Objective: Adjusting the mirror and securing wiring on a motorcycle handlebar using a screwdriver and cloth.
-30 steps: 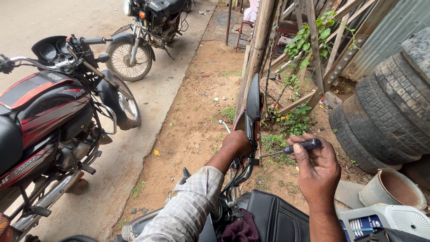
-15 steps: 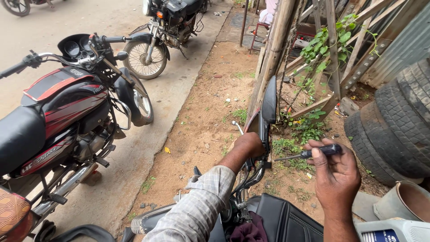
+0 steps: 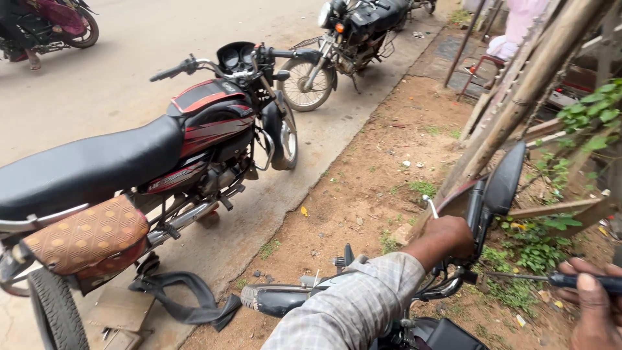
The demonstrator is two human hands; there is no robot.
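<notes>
While view swings left since a moment ago, both hands kept on near motorcycle's handlebar (image 3: pixel 453 285).
Left hand (image 3: pixel 447 236) closed round handlebar below mirror (image 3: pixel 504 178); right hand (image 3: pixel 593 304) gripping one screwdriver (image 3: pixel 551 279), tip at handlebar. Three other motorcycles beyond: red-black (image 3: pixel 194 142), black (image 3: pixel 350 32), one far left.

View swings left and down since the earlier pictures. Red-and-black motorcycle (image 3: pixel 162 162) now fills the left half, its patterned brown seat pad (image 3: pixel 87 236) newly in sight, with a black inner tube (image 3: pixel 184 301) on the ground below it. Stacked tyres, white tub and blue-and-white container drop out of frame. Right hand (image 3: pixel 593 311), with the screwdriver (image 3: pixel 557 280), slides to the lower right edge, partly cut off. Left hand (image 3: pixel 450 236) sits nearer centre, closed on the handlebar beside the mirror (image 3: pixel 504 178).
</notes>
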